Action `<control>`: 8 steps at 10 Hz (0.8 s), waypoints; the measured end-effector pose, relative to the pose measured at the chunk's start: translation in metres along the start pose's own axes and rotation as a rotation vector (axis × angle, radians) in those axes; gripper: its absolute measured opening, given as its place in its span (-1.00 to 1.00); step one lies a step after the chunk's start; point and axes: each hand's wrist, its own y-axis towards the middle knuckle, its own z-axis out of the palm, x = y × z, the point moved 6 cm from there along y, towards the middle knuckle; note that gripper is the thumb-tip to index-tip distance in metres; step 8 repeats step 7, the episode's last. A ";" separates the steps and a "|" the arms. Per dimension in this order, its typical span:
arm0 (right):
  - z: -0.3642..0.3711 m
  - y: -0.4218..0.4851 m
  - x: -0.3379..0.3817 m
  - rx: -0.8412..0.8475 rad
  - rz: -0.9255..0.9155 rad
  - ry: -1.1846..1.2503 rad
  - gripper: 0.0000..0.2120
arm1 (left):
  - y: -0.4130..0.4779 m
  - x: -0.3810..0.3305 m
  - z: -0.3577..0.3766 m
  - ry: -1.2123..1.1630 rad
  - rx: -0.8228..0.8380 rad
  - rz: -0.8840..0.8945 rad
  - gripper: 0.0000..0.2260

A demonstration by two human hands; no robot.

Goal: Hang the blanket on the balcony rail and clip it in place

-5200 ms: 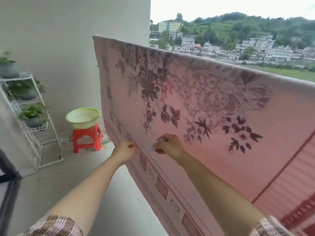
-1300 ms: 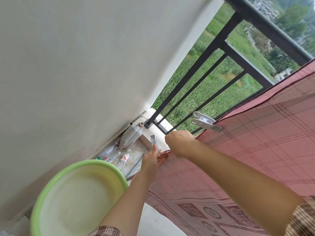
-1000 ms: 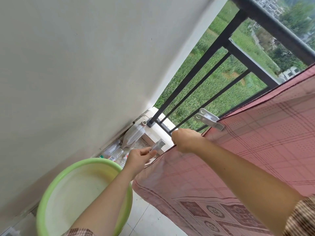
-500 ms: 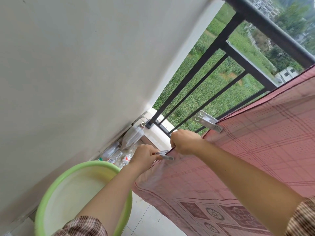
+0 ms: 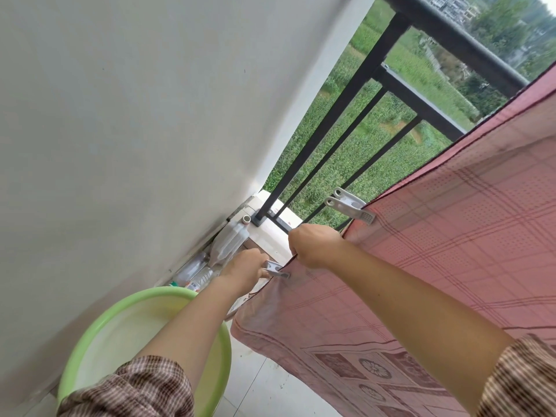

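The pink checked blanket [image 5: 436, 242] hangs over the black balcony rail [image 5: 460, 46] and fills the right half of the view. A grey clip [image 5: 350, 204] sits clamped on its left edge, higher up. My right hand [image 5: 313, 245] grips that same edge in a fist just below the clip. My left hand [image 5: 245, 266] pinches a second grey clip [image 5: 275, 269], whose jaws meet the blanket's edge directly under my right hand.
A light green basin [image 5: 144, 329] stands at the lower left beneath my left forearm. An open plastic jug [image 5: 230, 242] and several bottles [image 5: 195, 272] lie against the white wall [image 5: 135, 130] at the rail's foot. Black balusters [image 5: 340, 139] stand between wall and blanket.
My left hand brought the second clip from beside the bottles up to the blanket's edge, and its jaws now sit on the cloth. My right hand kept its grip on the edge.
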 end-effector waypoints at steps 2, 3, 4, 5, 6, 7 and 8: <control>-0.006 -0.009 0.005 -0.038 -0.041 -0.083 -0.65 | -0.012 -0.006 -0.001 -0.226 -0.089 -0.083 -0.57; -0.008 -0.014 0.012 -0.083 -0.095 -0.091 -0.64 | -0.021 -0.009 -0.007 -0.244 -0.115 -0.111 -0.54; -0.011 -0.018 0.020 -0.168 -0.189 -0.041 -0.62 | -0.035 -0.012 -0.023 -0.202 -0.209 -0.124 -0.63; -0.017 -0.031 0.022 -0.278 -0.219 0.089 -0.73 | -0.052 -0.017 -0.041 -0.128 -0.253 -0.158 -0.59; -0.024 -0.051 0.015 -0.390 -0.225 0.268 -0.84 | -0.069 -0.028 -0.064 -0.070 -0.326 -0.176 -0.65; -0.036 -0.083 -0.002 -0.493 -0.232 0.501 -0.78 | -0.083 -0.049 -0.092 -0.043 -0.435 -0.164 -0.64; -0.036 -0.083 -0.002 -0.493 -0.232 0.501 -0.78 | -0.083 -0.049 -0.092 -0.043 -0.435 -0.164 -0.64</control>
